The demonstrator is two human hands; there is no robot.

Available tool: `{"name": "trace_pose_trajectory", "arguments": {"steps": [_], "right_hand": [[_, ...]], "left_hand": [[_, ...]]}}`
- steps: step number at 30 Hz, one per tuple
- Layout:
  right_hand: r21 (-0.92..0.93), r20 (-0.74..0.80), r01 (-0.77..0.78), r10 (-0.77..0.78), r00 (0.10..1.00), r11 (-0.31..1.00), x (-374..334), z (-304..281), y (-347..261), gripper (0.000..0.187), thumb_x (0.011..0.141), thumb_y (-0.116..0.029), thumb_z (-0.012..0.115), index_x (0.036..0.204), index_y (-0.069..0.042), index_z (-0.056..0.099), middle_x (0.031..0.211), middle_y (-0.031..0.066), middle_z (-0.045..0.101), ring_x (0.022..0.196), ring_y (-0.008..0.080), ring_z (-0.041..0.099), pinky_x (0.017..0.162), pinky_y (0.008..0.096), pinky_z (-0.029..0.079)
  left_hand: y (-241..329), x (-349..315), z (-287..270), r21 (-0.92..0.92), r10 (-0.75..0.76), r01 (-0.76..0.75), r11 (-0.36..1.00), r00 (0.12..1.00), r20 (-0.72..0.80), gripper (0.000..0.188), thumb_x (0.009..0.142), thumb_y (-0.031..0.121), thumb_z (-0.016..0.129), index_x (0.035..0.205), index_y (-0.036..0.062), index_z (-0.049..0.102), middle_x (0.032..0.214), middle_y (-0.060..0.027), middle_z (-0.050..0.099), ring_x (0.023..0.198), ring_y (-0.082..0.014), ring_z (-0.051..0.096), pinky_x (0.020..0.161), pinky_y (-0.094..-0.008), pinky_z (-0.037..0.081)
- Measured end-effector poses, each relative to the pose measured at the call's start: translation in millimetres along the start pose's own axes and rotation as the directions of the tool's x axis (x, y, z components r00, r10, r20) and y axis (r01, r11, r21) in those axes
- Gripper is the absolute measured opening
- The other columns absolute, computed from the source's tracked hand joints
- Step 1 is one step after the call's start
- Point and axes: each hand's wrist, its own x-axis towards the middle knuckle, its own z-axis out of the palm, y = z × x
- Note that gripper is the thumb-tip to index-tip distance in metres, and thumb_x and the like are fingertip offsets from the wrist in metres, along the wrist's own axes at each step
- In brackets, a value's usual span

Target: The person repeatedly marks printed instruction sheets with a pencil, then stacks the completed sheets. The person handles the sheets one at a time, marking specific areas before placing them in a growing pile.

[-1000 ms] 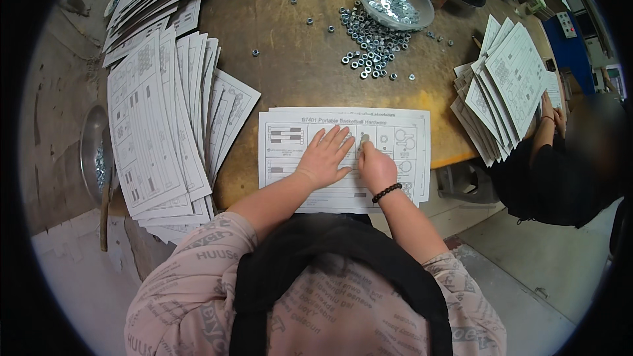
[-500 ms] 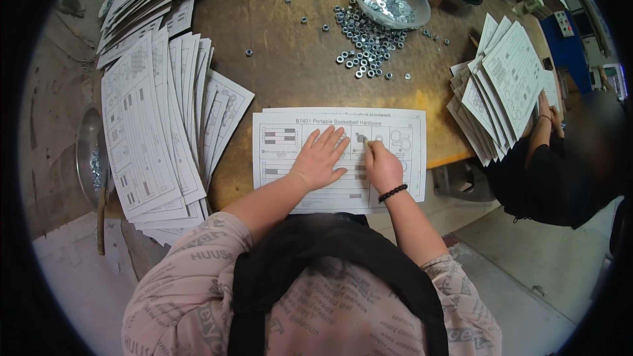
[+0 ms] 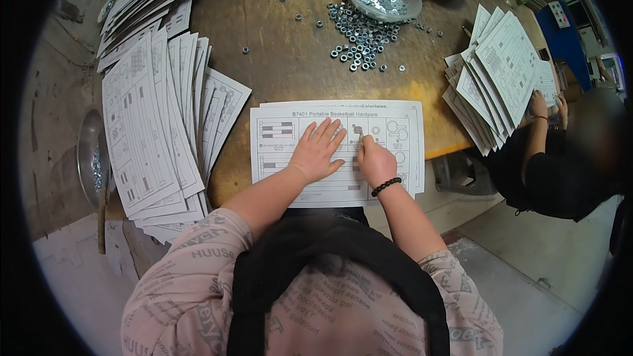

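Observation:
A printed card sheet point(image 3: 277, 192) with drawings of hardware lies in front of me, and another sheet's edges show from under it. My left hand point(image 3: 316, 153) rests flat on its middle with the fingers spread. My right hand point(image 3: 378, 163) is closed just to the right, also over the sheet. A slim object point(image 3: 360, 132) sticks out of its fingertips and meets the sheet at a small dark printed drawing. Most of that object is hidden in the hand, so I cannot make out its kind.
Fanned stacks of printed sheets point(image 3: 142, 125) lie left, more sheets point(image 3: 504, 59) right. Loose nuts point(image 3: 359, 36) are heaped beyond, beside a bowl point(image 3: 412, 10) of metal washers. A metal bowl point(image 3: 86, 151) stands far left. A co-worker's hands point(image 3: 550, 109) are at the right.
My right hand has turned and moved slightly left and down on the sheet. My left hand keeps its place on the sheet. The co-worker's hands have shifted.

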Motion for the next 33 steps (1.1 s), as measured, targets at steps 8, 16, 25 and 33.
{"name": "trace_pose_trajectory", "arguments": {"steps": [8,16,25,33], "right_hand": [[0.464,0.028,-0.030,0.019,0.999,0.886,-46,-7,11,0.021,0.083,-0.023,0.053,0.097,-0.007,0.056,0.076,0.0163,0.061,0.072,0.0341,0.059,0.062,0.0385,0.047],[0.708,0.208,-0.063,-0.123,0.970,0.703,-110,33,30,0.024,0.083,-0.020,0.054,0.103,-0.006,0.055,0.095,0.0104,0.060,0.087,0.0228,0.058,0.075,0.0303,0.045],[0.807,0.109,0.004,-0.155,0.982,0.590,-117,-2,29,0.021,0.081,-0.014,0.056,0.100,-0.006,0.057,0.088,0.0047,0.060,0.077,0.0119,0.055,0.071,0.0247,0.044],[0.707,0.052,-0.022,-0.021,0.998,0.707,-91,0,57,0.023,0.080,-0.013,0.055,0.101,-0.003,0.056,0.084,0.0079,0.061,0.076,0.0146,0.056,0.068,0.0266,0.044]], "left_hand": [[-35,25,-27,-0.120,-0.217,0.221,0.968,0.975,0.042,0.041,0.074,0.025,0.060,0.111,0.0103,0.053,0.110,-0.0068,0.052,0.105,-0.0232,0.045,0.090,-0.0376,0.033],[-45,15,-58,-0.010,-0.406,0.407,0.913,0.912,0.067,0.033,0.068,0.025,0.066,0.097,0.0085,0.059,0.099,-0.0100,0.057,0.096,-0.0257,0.052,0.080,-0.0366,0.040],[-87,12,-205,-0.249,-0.552,0.493,0.834,0.751,-0.362,0.036,0.077,0.032,0.057,0.105,0.0095,0.057,0.101,-0.0135,0.059,0.095,-0.0302,0.055,0.080,-0.0375,0.043],[-216,-196,-286,-0.269,-0.797,0.844,0.464,0.264,-0.544,0.039,0.083,0.034,0.049,0.108,0.0045,0.055,0.099,-0.0173,0.060,0.093,-0.0304,0.056,0.078,-0.0345,0.042]]}}
